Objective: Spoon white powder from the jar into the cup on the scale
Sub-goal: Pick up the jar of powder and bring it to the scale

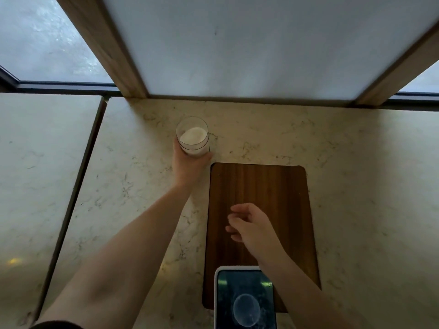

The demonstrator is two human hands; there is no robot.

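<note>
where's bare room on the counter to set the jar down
Free: the far half of the wooden board, between the jar in the left hand and the right hand; the marble counter right of the board; the counter left of the left forearm. Crowded: the board's near end, under the scale and the right forearm.

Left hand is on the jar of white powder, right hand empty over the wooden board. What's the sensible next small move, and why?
Probably draw the jar in toward the wooden board. The left hand grips it at the far edge of the counter, lid off, while the right hand hovers empty. No spoon or cup shows; the scale sits at the near edge.
</note>
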